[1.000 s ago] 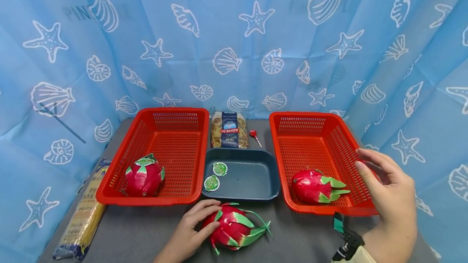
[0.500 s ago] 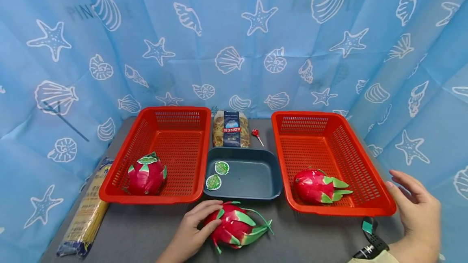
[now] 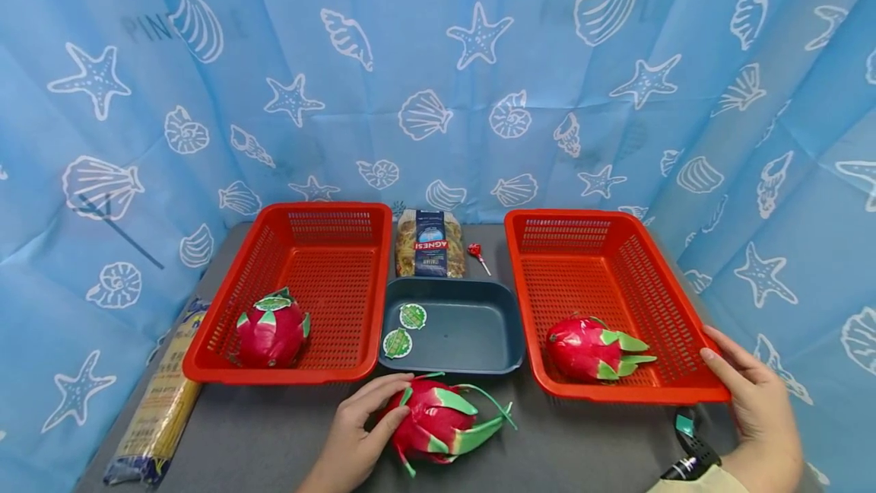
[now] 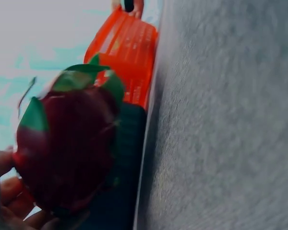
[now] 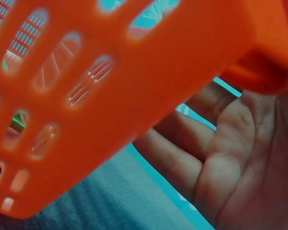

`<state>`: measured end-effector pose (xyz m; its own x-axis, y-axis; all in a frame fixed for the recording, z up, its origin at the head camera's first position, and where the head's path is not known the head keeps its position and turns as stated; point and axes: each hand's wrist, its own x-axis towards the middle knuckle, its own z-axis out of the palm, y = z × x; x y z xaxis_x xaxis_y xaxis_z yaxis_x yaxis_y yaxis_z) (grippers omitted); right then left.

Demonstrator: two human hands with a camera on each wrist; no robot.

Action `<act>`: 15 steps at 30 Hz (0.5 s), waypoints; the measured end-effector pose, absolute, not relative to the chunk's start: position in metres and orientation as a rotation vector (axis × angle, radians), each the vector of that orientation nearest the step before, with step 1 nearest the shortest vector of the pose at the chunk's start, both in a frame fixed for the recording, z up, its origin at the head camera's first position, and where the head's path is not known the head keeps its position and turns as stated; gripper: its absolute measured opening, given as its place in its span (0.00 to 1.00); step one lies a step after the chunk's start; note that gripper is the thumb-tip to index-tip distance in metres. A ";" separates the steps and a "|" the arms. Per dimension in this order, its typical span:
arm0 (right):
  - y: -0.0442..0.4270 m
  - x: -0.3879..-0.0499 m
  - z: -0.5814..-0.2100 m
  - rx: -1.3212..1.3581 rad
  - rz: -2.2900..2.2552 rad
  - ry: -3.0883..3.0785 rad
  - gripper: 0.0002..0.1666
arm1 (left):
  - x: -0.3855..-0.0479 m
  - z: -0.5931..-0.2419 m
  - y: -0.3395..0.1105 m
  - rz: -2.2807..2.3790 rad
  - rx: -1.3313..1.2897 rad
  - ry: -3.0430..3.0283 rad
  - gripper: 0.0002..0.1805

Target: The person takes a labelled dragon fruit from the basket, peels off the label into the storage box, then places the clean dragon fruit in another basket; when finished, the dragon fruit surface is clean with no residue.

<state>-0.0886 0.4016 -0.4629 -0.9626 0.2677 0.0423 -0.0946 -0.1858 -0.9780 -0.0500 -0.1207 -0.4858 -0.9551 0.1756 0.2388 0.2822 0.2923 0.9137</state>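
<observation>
In the head view my left hand (image 3: 361, 424) holds the left end of a dragon fruit (image 3: 438, 421) at the front middle of the table. Thumb and fingers wrap that end, and green leaf tips point right. The left wrist view shows the same dragon fruit (image 4: 69, 148) close up; whether it touches the tabletop is unclear. My right hand (image 3: 760, 409) grips the right rim of the right-hand red basket (image 3: 674, 280) near its front corner. In the right wrist view its fingers (image 5: 177, 167) lie outside the wall; the thumb is hidden there. A second dragon fruit (image 3: 595, 348) lies in that basket.
Another red basket (image 3: 383, 287) at left holds a dragon fruit (image 3: 270, 333). Between the baskets sits a dark blue tray (image 3: 468, 326) with two green round stickers. Behind it are a pasta bag (image 3: 430, 244) and a lollipop (image 3: 477, 253). A spaghetti pack (image 3: 157, 409) lies far left.
My right hand has moved from over the right basket's side, out to the right, then back onto its rim. My left hand stays on the dragon fruit, nearly still.
</observation>
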 end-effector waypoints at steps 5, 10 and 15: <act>0.401 -0.090 -0.467 -0.167 2.294 -1.778 0.27 | -0.041 -0.471 -0.117 -1.844 -0.394 -2.384 0.17; 0.402 -0.091 -0.469 -0.195 2.299 -1.778 0.26 | -0.037 -0.453 -0.111 -1.826 -0.494 -2.204 0.18; 0.404 -0.090 -0.466 -0.241 2.281 -1.808 0.24 | -0.043 -0.425 -0.104 -1.847 -0.559 -2.095 0.21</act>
<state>-0.0895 0.4035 -0.4665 -0.9624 0.2716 0.0084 -0.0702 -0.2187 -0.9733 -0.0427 -0.1037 -0.4250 -0.8820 0.0950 0.4616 0.4699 0.1016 0.8769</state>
